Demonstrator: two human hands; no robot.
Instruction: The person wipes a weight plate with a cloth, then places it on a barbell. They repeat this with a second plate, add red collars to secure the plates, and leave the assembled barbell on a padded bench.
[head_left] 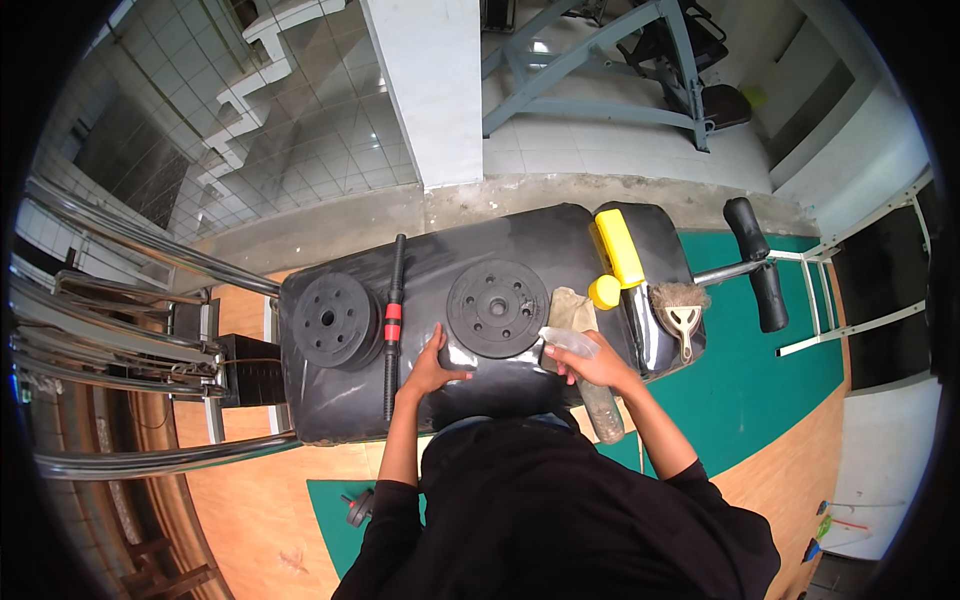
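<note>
My right hand (pixel 600 364) is wrapped round the neck of a clear spray bottle (pixel 603 415), its nozzle pointing toward a black weight plate (pixel 498 308) lying flat on a padded black bench (pixel 430 270). My left hand (pixel 430 368) is empty, thumb and fingers spread, near the plate's lower left edge. To its left lies a black dumbbell bar (pixel 393 320) with a red middle. Further left, more weight plates (pixel 335 320) are stacked. A beige cloth (pixel 572 308) lies partly behind the bottle, beside a yellow cap or lid (pixel 604 292).
On the bench's right part are a yellow container (pixel 620 247) and a brush (pixel 683 325) with a pale handle. A padded roller (pixel 756 263) sticks out beyond it. Chrome rails (pixel 150 235) flank the left end. A small dumbbell (pixel 358 507) is on the green mat (pixel 740 400).
</note>
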